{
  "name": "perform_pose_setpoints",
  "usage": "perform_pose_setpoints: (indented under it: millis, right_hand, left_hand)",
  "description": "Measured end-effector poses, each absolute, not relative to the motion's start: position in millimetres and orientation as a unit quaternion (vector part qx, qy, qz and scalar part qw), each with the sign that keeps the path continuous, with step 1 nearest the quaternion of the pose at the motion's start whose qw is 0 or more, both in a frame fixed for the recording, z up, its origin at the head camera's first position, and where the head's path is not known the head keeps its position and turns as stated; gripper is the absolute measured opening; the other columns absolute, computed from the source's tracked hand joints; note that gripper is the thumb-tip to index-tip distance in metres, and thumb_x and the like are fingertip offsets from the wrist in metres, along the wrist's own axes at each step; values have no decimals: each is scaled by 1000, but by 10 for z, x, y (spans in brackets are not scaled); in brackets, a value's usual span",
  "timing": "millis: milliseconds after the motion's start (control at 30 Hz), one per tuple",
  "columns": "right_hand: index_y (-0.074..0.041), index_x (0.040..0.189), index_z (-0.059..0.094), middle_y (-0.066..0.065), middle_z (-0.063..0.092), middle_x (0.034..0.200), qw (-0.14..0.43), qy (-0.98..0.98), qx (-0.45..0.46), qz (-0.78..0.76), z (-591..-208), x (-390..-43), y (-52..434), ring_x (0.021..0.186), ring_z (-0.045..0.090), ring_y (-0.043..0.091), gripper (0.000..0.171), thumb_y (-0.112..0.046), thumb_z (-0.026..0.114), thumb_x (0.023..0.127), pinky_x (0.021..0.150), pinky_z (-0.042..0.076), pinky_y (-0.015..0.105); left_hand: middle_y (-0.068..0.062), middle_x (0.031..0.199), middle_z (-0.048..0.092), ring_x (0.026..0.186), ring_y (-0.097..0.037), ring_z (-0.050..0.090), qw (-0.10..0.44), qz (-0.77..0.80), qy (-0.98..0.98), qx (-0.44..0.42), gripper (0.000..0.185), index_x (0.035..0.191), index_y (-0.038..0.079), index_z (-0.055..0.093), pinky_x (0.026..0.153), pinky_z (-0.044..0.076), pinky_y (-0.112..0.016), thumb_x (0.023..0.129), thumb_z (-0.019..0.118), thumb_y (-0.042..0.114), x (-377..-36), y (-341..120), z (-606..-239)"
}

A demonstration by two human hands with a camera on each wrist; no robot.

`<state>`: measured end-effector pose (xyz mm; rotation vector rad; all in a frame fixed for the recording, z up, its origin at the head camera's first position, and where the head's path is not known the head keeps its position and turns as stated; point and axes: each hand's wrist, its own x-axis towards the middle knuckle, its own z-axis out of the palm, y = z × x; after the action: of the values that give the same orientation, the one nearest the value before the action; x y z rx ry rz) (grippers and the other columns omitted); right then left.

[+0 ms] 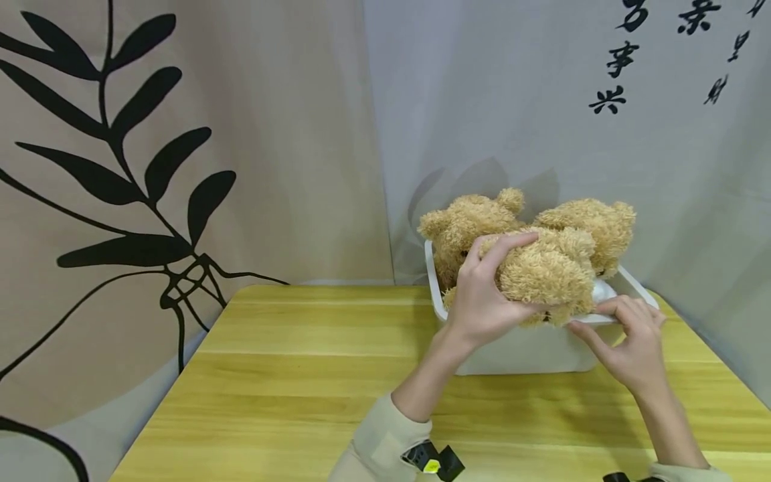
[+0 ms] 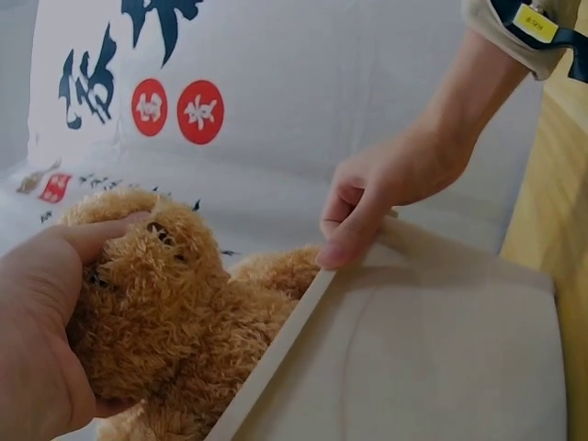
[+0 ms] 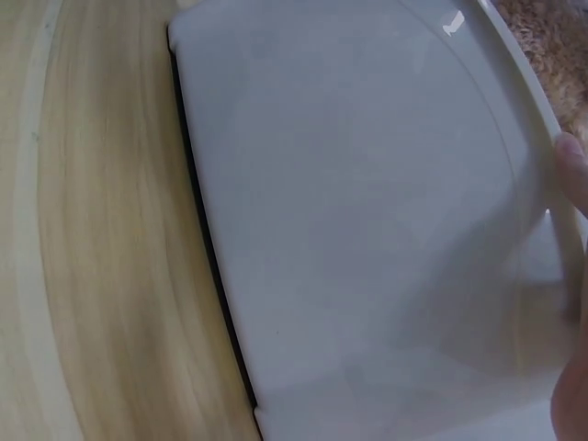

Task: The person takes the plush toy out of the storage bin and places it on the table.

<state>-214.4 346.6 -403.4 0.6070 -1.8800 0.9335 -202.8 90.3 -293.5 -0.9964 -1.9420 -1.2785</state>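
Note:
A white plastic bin (image 1: 530, 351) stands on the table, filled with curly tan teddy bears. My left hand (image 1: 486, 294) grips the front teddy bear (image 1: 545, 274) by its head, thumb below and fingers above, at the bin's near rim. The left wrist view shows that bear's fuzzy head (image 2: 147, 303) close against the palm. My right hand (image 1: 632, 335) pinches the bin's rim at the near right corner; its thumb (image 3: 571, 152) lies along the rim in the right wrist view. Behind, one bear (image 1: 460, 224) leans at the left and another bear (image 1: 596, 227) at the right.
The bin stands toward the right end of a yellow wood-grain table (image 1: 289, 381). A pale cloth backdrop (image 1: 289, 147) with black leaves and writing hangs close behind. A small white surface (image 1: 604, 290) shows beside the front bear inside the bin.

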Motion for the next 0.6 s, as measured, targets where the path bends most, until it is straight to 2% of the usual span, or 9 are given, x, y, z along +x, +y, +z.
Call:
perform_pose_setpoints:
  millis: [133, 367, 600]
  right_hand:
    - [2, 78, 65, -3, 62, 80, 464, -762, 249, 377, -4034, -2133, 3441, 89, 44, -4, 72, -69, 71, 79, 89, 14, 26]
    - [6, 77, 63, 2, 63, 78, 471, -755, 252, 381, -3989, -2095, 3380, 90, 45, -5, 74, -68, 71, 81, 90, 14, 26]
    - [4, 78, 65, 1, 61, 78, 471, -756, 247, 381, -3968, -2085, 3365, 91, 44, -5, 73, -69, 70, 80, 91, 14, 26]
  left_hand:
    - [-5, 135, 64, 128, -13, 47, 315, -496, -709, -390, 82, 135, 10, 57, 108, 39, -31, 63, 96, 7, -2025, 858, -2916]
    - [-14, 133, 64, 129, -10, 53, 383, -499, -654, -419, 83, 133, 3, 54, 119, 23, -49, 61, 95, 6, -2020, 708, -2713]
    - [-23, 125, 63, 123, -22, 57, 454, -519, -570, -446, 76, 126, -6, 53, 110, 43, -42, 61, 92, 2, -2005, 489, -2368]
